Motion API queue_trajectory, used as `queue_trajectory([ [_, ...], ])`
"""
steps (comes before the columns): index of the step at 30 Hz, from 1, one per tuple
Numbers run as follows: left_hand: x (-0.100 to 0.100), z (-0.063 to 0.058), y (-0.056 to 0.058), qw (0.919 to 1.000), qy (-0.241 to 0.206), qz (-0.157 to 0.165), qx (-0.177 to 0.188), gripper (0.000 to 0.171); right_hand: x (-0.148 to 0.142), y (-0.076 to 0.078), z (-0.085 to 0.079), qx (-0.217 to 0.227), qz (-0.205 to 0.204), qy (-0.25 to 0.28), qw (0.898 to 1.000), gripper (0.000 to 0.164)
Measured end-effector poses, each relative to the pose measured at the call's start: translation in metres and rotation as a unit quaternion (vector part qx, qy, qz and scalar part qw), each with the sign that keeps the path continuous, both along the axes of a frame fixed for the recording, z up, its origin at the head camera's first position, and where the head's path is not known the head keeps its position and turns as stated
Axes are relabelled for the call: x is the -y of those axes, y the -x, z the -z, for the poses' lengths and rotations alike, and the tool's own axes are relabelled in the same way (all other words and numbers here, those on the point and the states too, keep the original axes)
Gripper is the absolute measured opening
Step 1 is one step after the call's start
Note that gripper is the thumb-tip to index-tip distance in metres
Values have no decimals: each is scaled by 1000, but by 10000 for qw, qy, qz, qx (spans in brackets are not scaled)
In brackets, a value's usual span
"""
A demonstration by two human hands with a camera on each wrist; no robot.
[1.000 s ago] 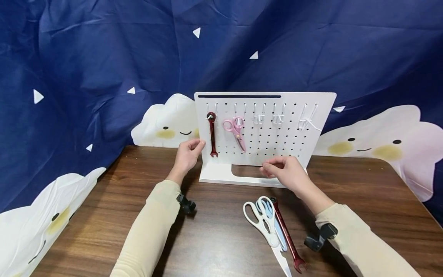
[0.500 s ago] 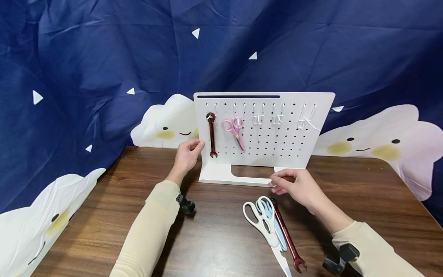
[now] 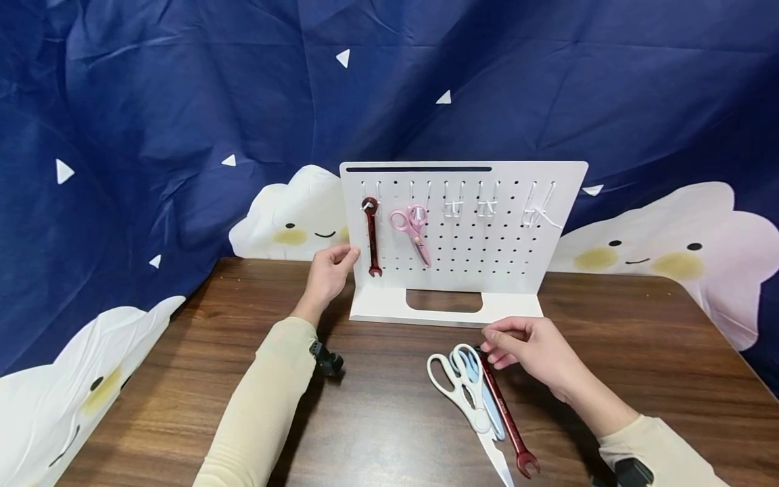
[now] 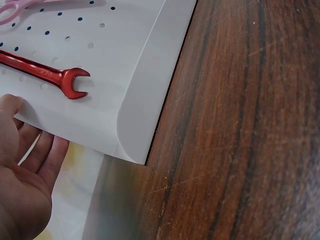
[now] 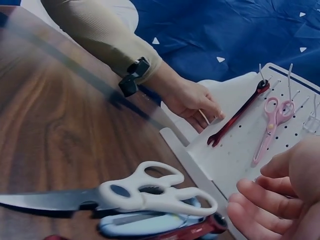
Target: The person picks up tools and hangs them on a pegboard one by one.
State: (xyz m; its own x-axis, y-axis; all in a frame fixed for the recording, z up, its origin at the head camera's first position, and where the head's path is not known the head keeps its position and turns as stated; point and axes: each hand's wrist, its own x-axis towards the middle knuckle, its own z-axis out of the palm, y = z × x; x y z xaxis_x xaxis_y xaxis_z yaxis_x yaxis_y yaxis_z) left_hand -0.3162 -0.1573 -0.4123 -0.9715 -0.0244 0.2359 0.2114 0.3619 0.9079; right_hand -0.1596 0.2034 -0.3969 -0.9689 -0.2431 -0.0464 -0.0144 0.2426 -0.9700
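My left hand [image 3: 328, 277] grips the left edge of a white pegboard [image 3: 560, 186], thumb in front and fingers behind, as the left wrist view shows. A red wrench [image 3: 372, 237] hangs from the leftmost hook, and pink scissors [image 3: 420, 240] from the hook beside it. On the table lie white-handled scissors [image 3: 482, 423], a light blue tool [image 3: 494, 416] partly covered by them, and a second red wrench [image 3: 506, 414]. My right hand [image 3: 535, 352], fingers loosely bent, is at this wrench's ring end. Nothing shows between its fingers; whether they touch the wrench I cannot tell.
Several white wire hooks [image 3: 453, 208] on the board hold nothing; the rightmost hook [image 3: 535, 213] sits askew. The board's base [image 3: 380, 308] stands on a brown wooden table [image 3: 377, 406]. Behind hangs a blue curtain [image 3: 182, 101] with clouds.
My right hand has come down from the board's lower edge, past its base, toward the wrench and scissors on the table. The left hand has stayed at the board's edge.
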Motion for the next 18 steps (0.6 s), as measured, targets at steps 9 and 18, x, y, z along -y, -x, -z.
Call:
queue_trajectory([
  [9,0,0,-1,10000,54,-1,11,33,-11,-15,17,405,-76,99,9991,34],
  [18,-1,-1,-2,10000,59,-43,8,33,-12,-25,33,845,-110,183,9962,33],
])
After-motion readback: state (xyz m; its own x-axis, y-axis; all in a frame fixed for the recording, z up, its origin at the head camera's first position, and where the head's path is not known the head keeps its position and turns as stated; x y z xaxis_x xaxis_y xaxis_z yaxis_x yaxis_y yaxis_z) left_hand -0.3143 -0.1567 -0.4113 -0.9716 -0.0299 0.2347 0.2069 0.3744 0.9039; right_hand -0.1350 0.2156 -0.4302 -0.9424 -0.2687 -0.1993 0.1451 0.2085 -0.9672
